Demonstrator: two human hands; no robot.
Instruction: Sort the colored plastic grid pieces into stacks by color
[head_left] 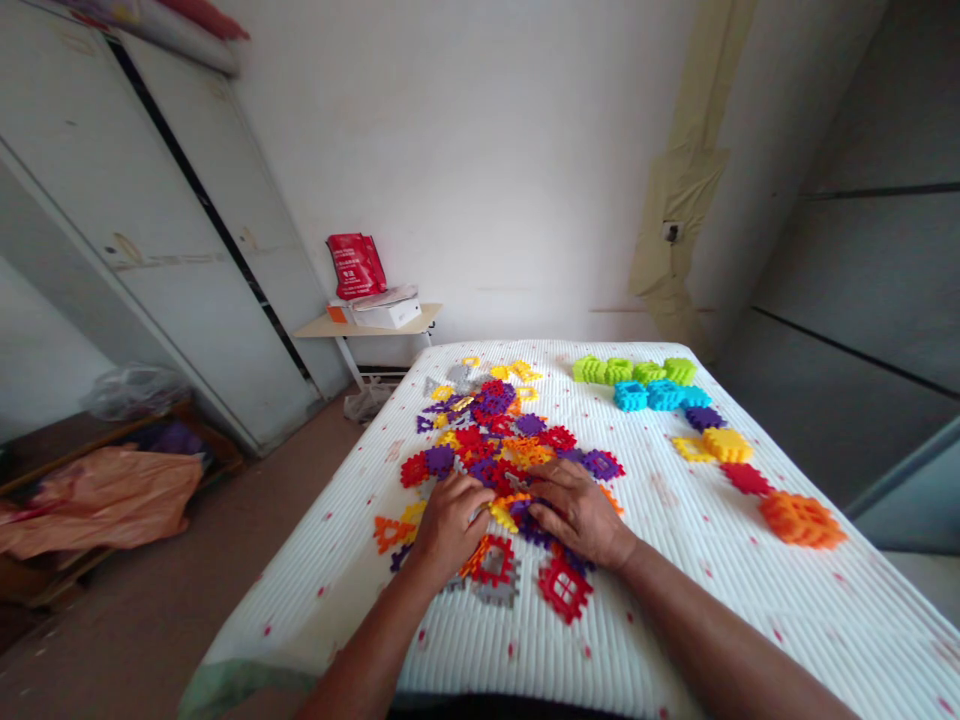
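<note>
Hands (517, 515) flat on tile pile (499, 440), pile stretching away toward wall

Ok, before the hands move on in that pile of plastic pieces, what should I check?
1. Left hand on the mixed pile: ok, resting palm down.
2. Right hand on the pile: ok, resting beside the left.
3. Piece held in either grip: cannot tell, fingers hide it.
4. Sorted stacks apart from pile: ok, green stack, blue stack, orange stack sit right.
5. Red piece near the wrists: ok, lying loose.

Glossy hard plastic tiles (501, 440) lie on a matt, ribbed white cloth bedcover (675, 600).
</note>
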